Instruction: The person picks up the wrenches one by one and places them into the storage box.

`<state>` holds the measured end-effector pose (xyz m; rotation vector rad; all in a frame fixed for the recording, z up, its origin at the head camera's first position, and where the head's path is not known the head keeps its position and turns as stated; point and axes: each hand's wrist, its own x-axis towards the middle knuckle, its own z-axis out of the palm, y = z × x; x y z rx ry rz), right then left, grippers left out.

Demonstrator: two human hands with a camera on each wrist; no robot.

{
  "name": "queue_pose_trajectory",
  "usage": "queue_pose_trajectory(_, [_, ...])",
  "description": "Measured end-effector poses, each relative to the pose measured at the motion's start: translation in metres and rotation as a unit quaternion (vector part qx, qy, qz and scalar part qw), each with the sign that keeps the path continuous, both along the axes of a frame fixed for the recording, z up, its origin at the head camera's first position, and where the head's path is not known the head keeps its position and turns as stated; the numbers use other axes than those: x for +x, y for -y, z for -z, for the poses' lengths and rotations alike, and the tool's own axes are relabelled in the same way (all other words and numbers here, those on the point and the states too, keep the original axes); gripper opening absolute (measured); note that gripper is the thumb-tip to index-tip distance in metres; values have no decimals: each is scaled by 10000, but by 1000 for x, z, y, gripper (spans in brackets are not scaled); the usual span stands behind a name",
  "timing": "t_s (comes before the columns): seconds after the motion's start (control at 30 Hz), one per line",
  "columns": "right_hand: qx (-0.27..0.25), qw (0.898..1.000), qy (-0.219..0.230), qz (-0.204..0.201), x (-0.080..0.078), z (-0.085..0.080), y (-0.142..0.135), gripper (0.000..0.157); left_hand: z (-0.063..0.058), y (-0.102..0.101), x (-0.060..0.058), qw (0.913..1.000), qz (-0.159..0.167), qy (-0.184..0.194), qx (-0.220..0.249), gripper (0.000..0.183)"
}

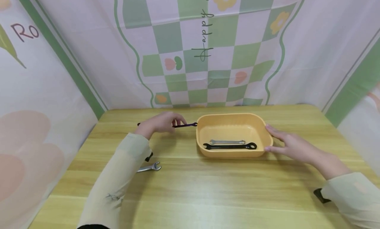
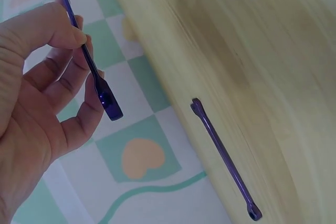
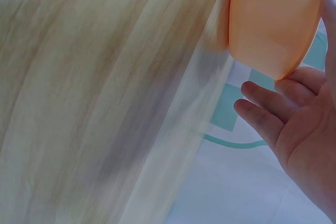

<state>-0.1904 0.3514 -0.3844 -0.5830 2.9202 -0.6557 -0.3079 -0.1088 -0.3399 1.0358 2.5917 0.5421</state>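
Observation:
In the head view, my left hand (image 1: 163, 122) pinches a dark purple wrench (image 1: 185, 125) between thumb and fingers, above the table. Its far tip appears at the left rim of a yellow plastic tub (image 1: 234, 154); whether they touch I cannot tell. Inside the tub lie a small silver wrench (image 1: 227, 142) and a longer black wrench (image 1: 230, 146), side by side. At the tub's right end, my right hand (image 1: 292, 145) holds it with thumb and index finger on the two corners. The right wrist view shows the other fingers (image 3: 262, 116) off the tub.
Another purple wrench (image 2: 226, 158) lies on the wooden table near its far edge, mostly hidden behind my left hand in the head view. A silver wrench (image 1: 152, 167) rests beside my left forearm, partly covered by the sleeve. Patterned cloth (image 1: 219, 67) hangs behind the table.

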Motion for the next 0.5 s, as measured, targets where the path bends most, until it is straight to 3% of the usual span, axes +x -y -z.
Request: queue_pose_trajectory(0.5, [-75,10000,9,-32,-2,1,0,92,-4,-35,-3,9994,289,-182,-7,56])
